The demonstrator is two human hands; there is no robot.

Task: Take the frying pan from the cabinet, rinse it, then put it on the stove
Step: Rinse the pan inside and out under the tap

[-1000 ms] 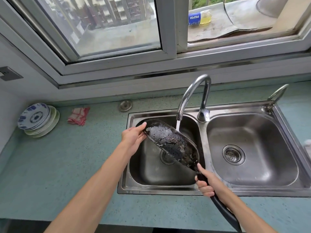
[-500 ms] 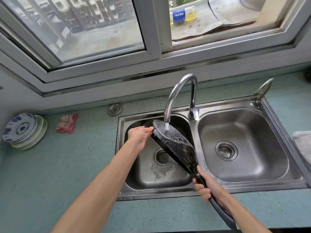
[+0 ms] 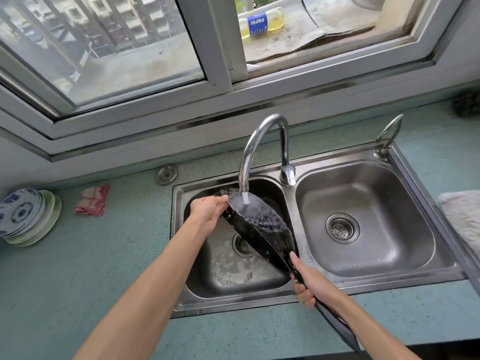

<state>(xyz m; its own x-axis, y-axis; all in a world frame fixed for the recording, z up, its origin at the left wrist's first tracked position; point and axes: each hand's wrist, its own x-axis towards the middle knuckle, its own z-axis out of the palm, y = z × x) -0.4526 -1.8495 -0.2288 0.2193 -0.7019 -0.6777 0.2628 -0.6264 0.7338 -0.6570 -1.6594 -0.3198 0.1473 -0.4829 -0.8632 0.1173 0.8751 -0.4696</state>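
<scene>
Well, mid-frame the right hand [image 3: 315, 284] gripped the frying pan [image 3: 259, 226] by its handle, the left hand [image 3: 206, 213] pinching the rim under the tap [image 3: 262, 137].

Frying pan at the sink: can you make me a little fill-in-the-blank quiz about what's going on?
1. The frying pan is tilted over the ____ basin of the sink.
2. The right hand grips the pan's ____.
3. The left hand holds the pan's rim while ____ pours from the faucet.
Missing words: left; handle; water.
</scene>
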